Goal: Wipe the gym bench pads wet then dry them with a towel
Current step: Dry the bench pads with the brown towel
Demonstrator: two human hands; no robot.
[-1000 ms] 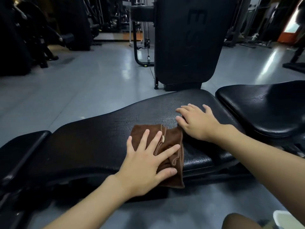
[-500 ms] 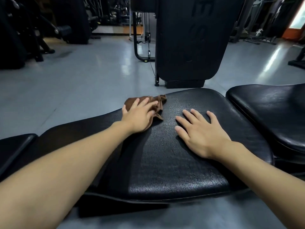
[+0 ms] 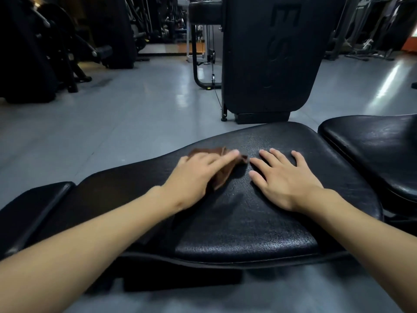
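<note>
Flat-palm grip: left hand [image 3: 196, 175] presses the brown cloth [image 3: 223, 175] with straight fingers, mid-frame near the far edge of the main pad [image 3: 237, 222]. Right hand [image 3: 286, 179] lies spread and empty just beside it. I'd go overlapping strokes, even pressure, edges too.

The left hand [image 3: 198, 175] is motion-blurred and its finger outlines are smeared. It covers most of the brown cloth [image 3: 222, 180], so the cloth's folds and full extent cannot be determined. The left forearm [image 3: 90, 240] and right forearm [image 3: 361, 233] run out of frame. The right pad [image 3: 372, 152] is cut off by the right edge, and the narrow left pad [image 3: 33, 206] by the left edge. The structure beneath the worktop [image 3: 248, 222] is lost in shadow.
</note>
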